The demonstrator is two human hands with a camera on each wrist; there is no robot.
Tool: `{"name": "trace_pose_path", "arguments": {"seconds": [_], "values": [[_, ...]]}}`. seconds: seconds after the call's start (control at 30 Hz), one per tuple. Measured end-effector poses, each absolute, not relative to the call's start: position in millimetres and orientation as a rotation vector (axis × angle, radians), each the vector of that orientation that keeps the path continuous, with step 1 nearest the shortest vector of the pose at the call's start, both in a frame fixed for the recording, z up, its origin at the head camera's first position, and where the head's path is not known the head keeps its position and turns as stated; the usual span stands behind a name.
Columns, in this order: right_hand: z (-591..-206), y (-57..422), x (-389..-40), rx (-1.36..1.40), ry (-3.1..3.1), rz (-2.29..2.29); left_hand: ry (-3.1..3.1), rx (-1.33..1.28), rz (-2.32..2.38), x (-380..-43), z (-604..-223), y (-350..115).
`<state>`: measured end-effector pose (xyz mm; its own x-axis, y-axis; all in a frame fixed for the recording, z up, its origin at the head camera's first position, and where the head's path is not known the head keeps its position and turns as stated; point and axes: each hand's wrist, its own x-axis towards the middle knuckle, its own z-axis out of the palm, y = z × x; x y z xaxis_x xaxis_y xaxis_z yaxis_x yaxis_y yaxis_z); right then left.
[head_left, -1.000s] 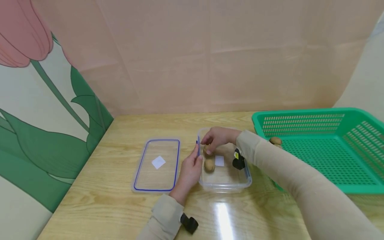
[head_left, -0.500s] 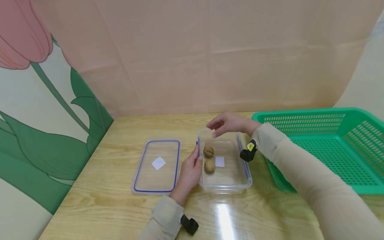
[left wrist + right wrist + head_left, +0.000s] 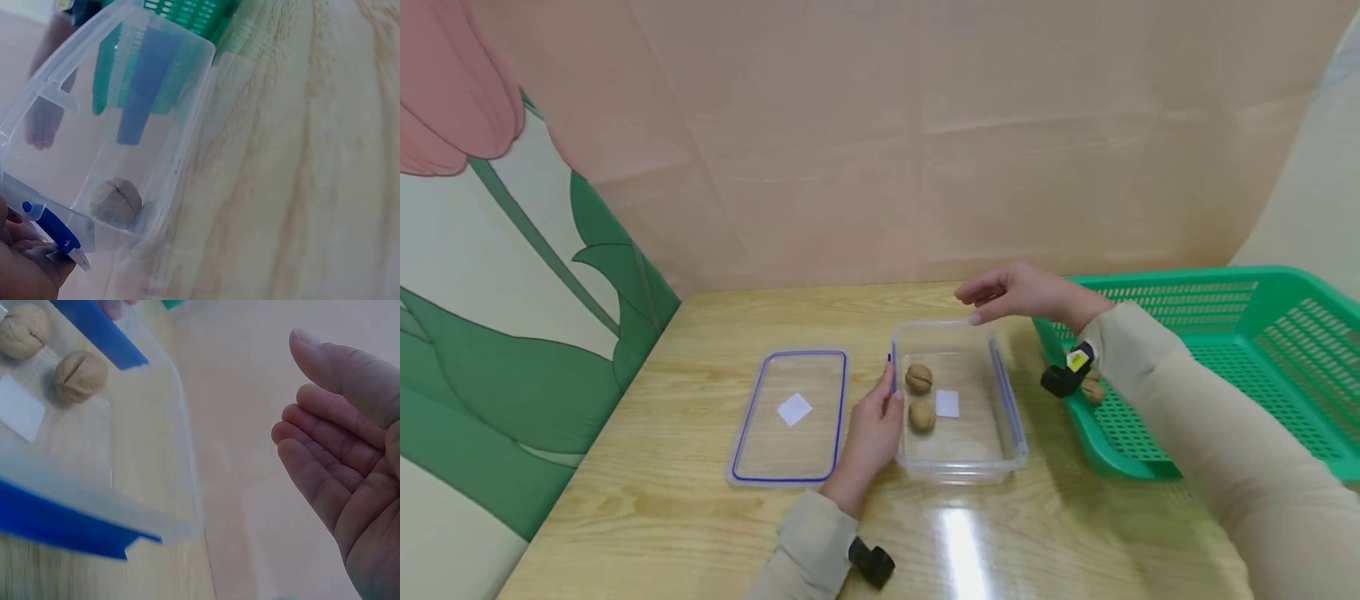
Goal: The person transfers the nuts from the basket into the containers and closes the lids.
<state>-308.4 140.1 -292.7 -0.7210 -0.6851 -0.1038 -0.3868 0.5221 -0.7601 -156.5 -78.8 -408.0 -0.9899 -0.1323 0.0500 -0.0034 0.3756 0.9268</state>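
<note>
Two walnuts (image 3: 918,378) lie in the left part of a clear plastic food container (image 3: 977,450), one behind the other. My left hand (image 3: 872,429) holds the container's left side, the fingers at its blue-edged latch flap (image 3: 57,230) in the left wrist view. Past the container's back right corner, my right hand (image 3: 1018,293) hovers with nothing in it. The right wrist view shows its fingers (image 3: 331,434) loosely bent and the thumb apart from them. A white square label (image 3: 947,403) lies on the container's floor.
To the left lies the container's clear lid (image 3: 752,467) with a blue seal and a white label. A green basket (image 3: 1247,292) stands at right, with more walnuts (image 3: 1093,389) in its left part, partly hidden by the right wrist. A wall rises behind the table (image 3: 647,517).
My right hand has let go of the rear walnut in the container, lifted away and moved right towards the basket. The left hand stays at the container's side.
</note>
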Motion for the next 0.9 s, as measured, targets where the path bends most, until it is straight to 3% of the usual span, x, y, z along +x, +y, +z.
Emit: {"name": "trace_pose_path", "arguments": {"seconds": [0.43,0.9], "values": [[-284.2,199.7,-292.1,-0.756,2.502,-1.070,-2.478,0.100,-1.681,-153.5,-407.1,-81.7],[-306.4,238.1,-281.9,-0.730,2.552,-1.089,-2.485,0.116,-1.698,-150.2,-404.3,-85.4]]}}
